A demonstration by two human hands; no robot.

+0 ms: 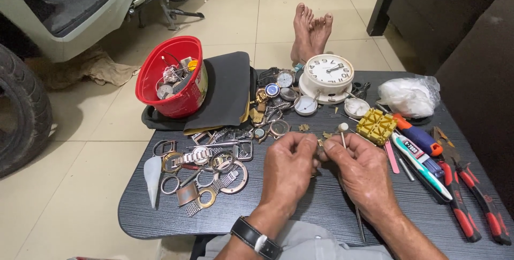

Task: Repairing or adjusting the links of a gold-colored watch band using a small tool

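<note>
My left hand [287, 170] and my right hand [360, 171] meet over the middle of a dark low table [321, 206]. Their fingertips pinch a small brass-coloured watch part [320, 142] between them. My right hand also holds a thin metal tool with a white tip [342, 128] that sticks up past the fingers. A black watch sits on my left wrist [256, 237]. Just beyond my hands lie loose watch cases and faces [273, 111].
A red bucket of parts [172, 78] stands on black cloth at the back left. Metal bands and bezels [206, 171] lie left. A white clock [327, 77], yellow block [377, 126], plastic bag [411, 95], glue tube [420, 164] and red pliers [471, 201] lie right. Bare feet [310, 29] rest beyond.
</note>
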